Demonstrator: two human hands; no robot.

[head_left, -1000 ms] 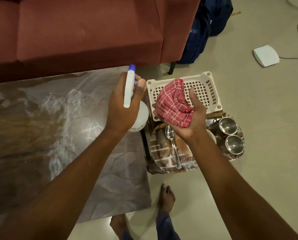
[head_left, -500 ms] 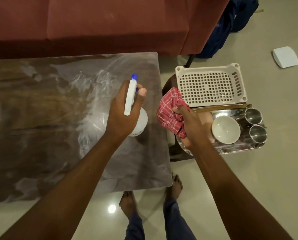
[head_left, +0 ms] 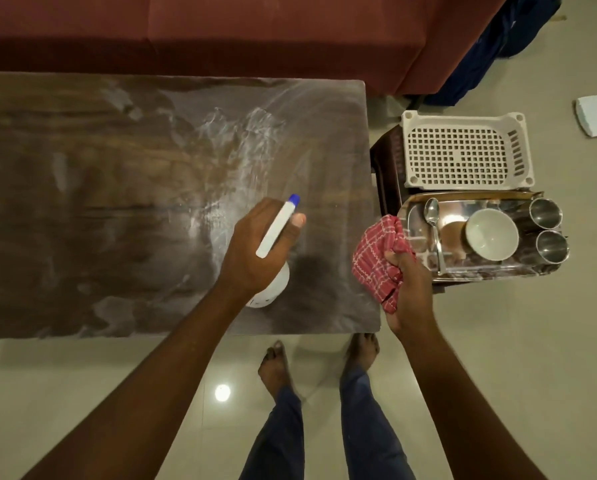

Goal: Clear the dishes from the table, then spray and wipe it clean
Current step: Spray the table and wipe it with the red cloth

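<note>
where the table lies streaked, red sofa behind

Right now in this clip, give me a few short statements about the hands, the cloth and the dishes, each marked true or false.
1. The left hand grips a white spray bottle over the table. True.
2. The right hand holds a red checked cloth. True.
3. The white bowl stands on the table. False: it sits on the steel tray beside the table.
4. The spoon lies in the white plastic basket. False: it lies on the tray, left of the bowl.
5. Two steel cups sit at the tray's right end. True.
</note>
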